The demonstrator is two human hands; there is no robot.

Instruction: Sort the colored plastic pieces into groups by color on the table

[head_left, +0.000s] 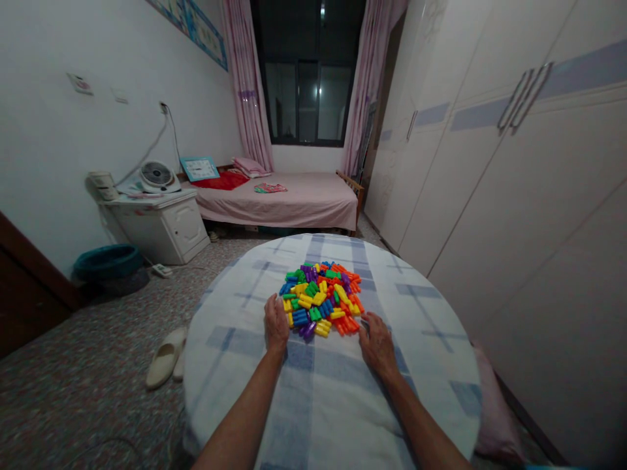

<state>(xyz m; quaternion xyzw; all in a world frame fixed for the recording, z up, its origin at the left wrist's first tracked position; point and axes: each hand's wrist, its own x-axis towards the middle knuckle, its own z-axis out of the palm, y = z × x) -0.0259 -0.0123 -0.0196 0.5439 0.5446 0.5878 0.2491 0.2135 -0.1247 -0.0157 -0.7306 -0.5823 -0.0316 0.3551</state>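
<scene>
Head view: colored plastic building pieces (318,299) heaped at middle of round table (441,385), on checked cloth (337,405). Left hand (277,323) laid on near edge of heap, fingers close together, nothing held. Right hand (377,346) pressed flat on cloth just beside heap, fingers a bit spread, nothing held. No piece lifted. Pink bed (279,202) seen past table.

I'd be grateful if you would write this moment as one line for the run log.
left hand: at edge of colored plastic pieces | right hand: beside pieces | surface: checked tablecloth
</scene>
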